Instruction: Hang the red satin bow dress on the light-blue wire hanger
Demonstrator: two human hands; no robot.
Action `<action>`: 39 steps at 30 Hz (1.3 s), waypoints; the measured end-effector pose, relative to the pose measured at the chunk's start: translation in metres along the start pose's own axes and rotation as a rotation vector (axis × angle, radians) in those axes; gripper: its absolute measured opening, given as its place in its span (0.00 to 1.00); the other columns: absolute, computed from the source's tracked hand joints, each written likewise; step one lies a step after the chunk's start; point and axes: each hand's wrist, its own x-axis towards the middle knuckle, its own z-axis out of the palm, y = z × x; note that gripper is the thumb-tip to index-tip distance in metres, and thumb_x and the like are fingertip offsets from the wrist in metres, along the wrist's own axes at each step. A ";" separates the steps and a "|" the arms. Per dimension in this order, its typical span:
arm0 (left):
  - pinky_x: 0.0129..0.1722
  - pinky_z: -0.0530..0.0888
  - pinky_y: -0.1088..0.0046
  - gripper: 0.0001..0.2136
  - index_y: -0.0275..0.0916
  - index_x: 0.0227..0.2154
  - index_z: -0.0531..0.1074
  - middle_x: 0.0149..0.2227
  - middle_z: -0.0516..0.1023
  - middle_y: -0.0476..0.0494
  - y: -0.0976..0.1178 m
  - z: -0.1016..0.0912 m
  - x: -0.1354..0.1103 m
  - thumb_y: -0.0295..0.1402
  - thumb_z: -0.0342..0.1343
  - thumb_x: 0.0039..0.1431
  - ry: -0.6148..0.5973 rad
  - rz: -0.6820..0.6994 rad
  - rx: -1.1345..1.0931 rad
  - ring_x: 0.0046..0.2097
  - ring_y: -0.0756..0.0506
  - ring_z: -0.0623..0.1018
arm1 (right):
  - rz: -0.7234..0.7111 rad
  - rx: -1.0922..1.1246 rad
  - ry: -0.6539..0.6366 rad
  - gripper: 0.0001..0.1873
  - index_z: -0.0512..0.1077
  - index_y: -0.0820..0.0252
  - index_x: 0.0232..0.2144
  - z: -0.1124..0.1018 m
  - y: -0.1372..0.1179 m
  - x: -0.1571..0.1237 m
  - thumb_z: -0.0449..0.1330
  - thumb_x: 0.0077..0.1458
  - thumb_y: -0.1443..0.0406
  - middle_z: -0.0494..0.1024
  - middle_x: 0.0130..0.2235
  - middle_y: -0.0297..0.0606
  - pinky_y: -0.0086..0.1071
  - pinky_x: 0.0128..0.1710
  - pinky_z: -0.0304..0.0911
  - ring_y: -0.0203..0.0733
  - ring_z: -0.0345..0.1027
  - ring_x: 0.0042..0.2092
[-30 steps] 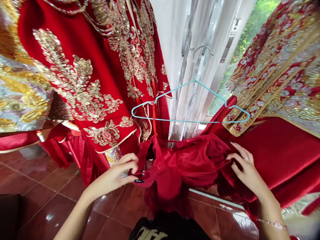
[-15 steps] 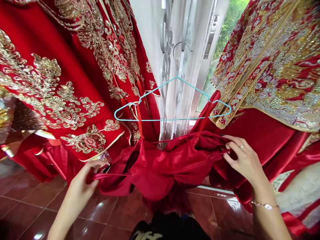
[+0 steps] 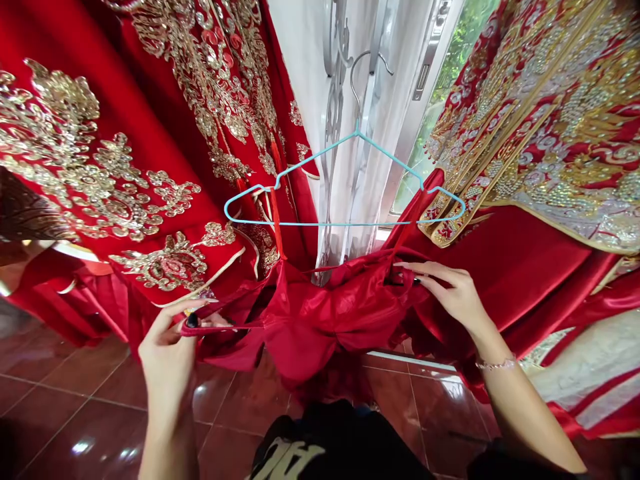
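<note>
A plain red dress [image 3: 305, 320] hangs by thin straps from a light-blue hanger [image 3: 345, 225], whose metal hook points up. My left hand [image 3: 170, 340] is closed on a narrow red band at the dress's left side and pulls it out taut; something small and black shows at the fingers. On the right, my right hand [image 3: 453, 293] pinches the bodice's upper edge just under the strap. Its fingertips are partly hidden in the folds. The lower part of the dress falls toward my body.
Red garments with gold embroidery hang close on the left [image 3: 165, 260] and right [image 3: 560, 147]. Behind the hanger are a silver metal grille [image 3: 333, 140], a white curtain [image 3: 300, 73] and a door frame [image 3: 423, 93]. Shiny red-brown tiles [image 3: 95, 420] cover the floor.
My right hand has moved left, from the loose fabric at the side to the bodice edge. My left hand still holds the band, its wrist now more upright. Hanger and dress appear slightly higher in view.
</note>
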 end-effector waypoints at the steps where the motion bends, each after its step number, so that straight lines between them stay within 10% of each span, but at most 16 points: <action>1: 0.20 0.77 0.76 0.11 0.40 0.34 0.78 0.20 0.79 0.51 0.004 0.003 -0.001 0.32 0.65 0.45 0.010 -0.062 -0.065 0.19 0.48 0.77 | 0.048 0.023 0.011 0.10 0.82 0.52 0.38 0.003 0.001 0.001 0.60 0.59 0.62 0.84 0.41 0.37 0.37 0.45 0.75 0.44 0.79 0.42; 11: 0.13 0.74 0.73 0.12 0.37 0.21 0.72 0.14 0.75 0.52 0.009 0.005 0.000 0.26 0.69 0.30 0.156 -0.219 -0.288 0.13 0.48 0.72 | 0.497 0.775 0.207 0.16 0.70 0.52 0.36 0.017 0.031 -0.027 0.70 0.49 0.55 0.82 0.39 0.37 0.42 0.39 0.77 0.45 0.80 0.38; 18: 0.17 0.80 0.73 0.11 0.36 0.21 0.74 0.19 0.78 0.52 0.006 0.015 -0.002 0.26 0.69 0.29 0.226 -0.198 -0.332 0.20 0.44 0.80 | 0.239 0.360 0.557 0.18 0.69 0.54 0.37 0.030 0.028 -0.039 0.71 0.45 0.65 0.77 0.39 0.34 0.33 0.43 0.76 0.36 0.76 0.40; 27: 0.23 0.83 0.67 0.12 0.39 0.23 0.74 0.21 0.80 0.51 0.007 0.016 -0.005 0.25 0.69 0.33 0.151 -0.186 -0.321 0.26 0.40 0.83 | 0.420 0.645 0.169 0.16 0.70 0.51 0.47 0.041 0.019 -0.036 0.63 0.55 0.61 0.69 0.59 0.41 0.41 0.44 0.77 0.45 0.77 0.46; 39: 0.23 0.83 0.69 0.10 0.37 0.24 0.74 0.22 0.81 0.48 0.003 0.016 -0.004 0.29 0.71 0.40 0.099 -0.152 -0.338 0.25 0.41 0.83 | 0.362 0.161 0.494 0.17 0.77 0.53 0.44 0.022 0.008 -0.048 0.66 0.50 0.66 0.67 0.56 0.43 0.31 0.36 0.75 0.33 0.73 0.34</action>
